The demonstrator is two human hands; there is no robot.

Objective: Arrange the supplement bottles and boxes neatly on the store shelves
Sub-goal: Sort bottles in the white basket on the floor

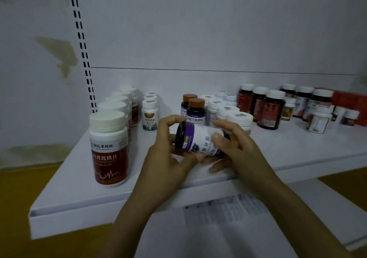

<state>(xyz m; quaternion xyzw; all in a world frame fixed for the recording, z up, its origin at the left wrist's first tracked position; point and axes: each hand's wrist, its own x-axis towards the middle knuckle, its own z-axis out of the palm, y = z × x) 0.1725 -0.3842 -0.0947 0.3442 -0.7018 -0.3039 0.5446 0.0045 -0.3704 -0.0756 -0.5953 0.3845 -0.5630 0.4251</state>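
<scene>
A dark bottle with a purple-and-white label (195, 140) lies sideways in both my hands, just above the white shelf (79, 194). My left hand (168, 154) grips its base end; my right hand (234, 148) wraps its cap end, which is hidden. Right behind it stand two upright matching bottles with orange caps (195, 109). A row of white-capped red-label bottles (109, 146) runs back along the shelf's left side. Small white bottles (150, 115) stand in a row behind my left hand.
White-capped bottles (230, 110) cluster behind my right hand. Dark red-label bottles (271, 110), mixed small bottles (319, 118) and red boxes (351, 102) fill the back right. A slotted upright (83, 47) edges the back panel. A lower shelf with a printed sheet (224, 206) lies below.
</scene>
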